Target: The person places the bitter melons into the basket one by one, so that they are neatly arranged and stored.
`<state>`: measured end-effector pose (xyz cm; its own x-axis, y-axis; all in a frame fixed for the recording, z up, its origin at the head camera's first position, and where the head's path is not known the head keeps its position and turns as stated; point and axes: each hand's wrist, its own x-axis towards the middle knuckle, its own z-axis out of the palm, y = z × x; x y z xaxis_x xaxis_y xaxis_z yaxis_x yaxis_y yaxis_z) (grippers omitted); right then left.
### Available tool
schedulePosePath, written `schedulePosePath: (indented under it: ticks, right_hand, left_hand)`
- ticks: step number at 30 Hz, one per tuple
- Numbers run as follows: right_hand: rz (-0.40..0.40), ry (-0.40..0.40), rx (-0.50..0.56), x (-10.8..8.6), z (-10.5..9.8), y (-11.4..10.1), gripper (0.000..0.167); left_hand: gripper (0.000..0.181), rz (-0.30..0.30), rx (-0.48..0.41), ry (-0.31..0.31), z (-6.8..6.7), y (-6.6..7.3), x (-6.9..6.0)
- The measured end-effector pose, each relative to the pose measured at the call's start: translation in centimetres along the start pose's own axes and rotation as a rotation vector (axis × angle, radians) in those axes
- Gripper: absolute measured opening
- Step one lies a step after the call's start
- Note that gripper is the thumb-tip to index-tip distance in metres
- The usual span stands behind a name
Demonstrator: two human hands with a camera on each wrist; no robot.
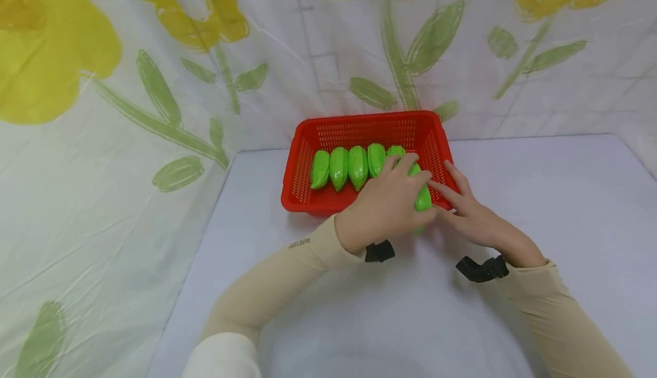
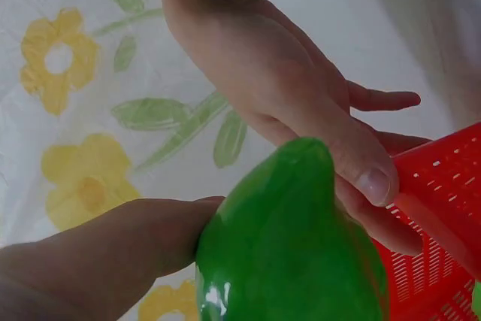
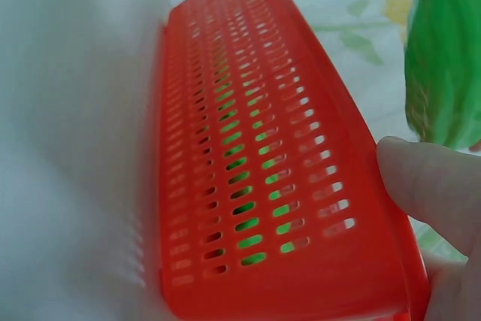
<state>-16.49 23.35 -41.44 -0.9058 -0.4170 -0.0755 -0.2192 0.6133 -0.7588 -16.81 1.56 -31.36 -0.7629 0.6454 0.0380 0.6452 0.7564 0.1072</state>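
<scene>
A red plastic basket (image 1: 293, 195) holds a row of glossy green ridged fruits, starfruit-like in shape, with one fruit (image 1: 339, 168) near the left end. My left hand (image 1: 382, 204) grips another green starfruit (image 1: 423, 198) above the basket's front right part, its tip pointing toward me. The same starfruit (image 2: 282, 246) looms large in the left wrist view, with the thumb along its side. At the front right corner my right hand (image 1: 477, 218) pinches the basket rim; its thumb (image 3: 428, 186) lies on the rim in the right wrist view. The left hand partly hides the right-hand fruits.
The basket stands on a white table (image 1: 318, 315), near its back edge. Behind and to the left hangs a white cloth (image 1: 287, 81) printed with yellow flowers and green leaves. A black strap mount (image 1: 482, 268) sits at the right wrist, another (image 1: 380, 251) at the left.
</scene>
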Motion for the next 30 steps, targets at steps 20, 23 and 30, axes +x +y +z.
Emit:
schedulePosePath:
  ticks: [20,23,30]
  right_hand:
    - [0.069,0.005,0.000,0.1,0.1,-0.3,0.073]
    - [0.061,0.009,-0.007,0.1,0.1,-0.2,0.072]
    - [0.056,0.011,-0.015,0.2,0.2,-0.1,0.071]
  left_hand:
    - [0.063,-0.098,0.068,-0.109,-0.1,-3.2,7.5]
    - [0.064,-0.117,0.055,-0.124,0.4,-3.7,8.6]
    - [0.065,-0.129,0.031,-0.167,1.8,-5.0,11.0]
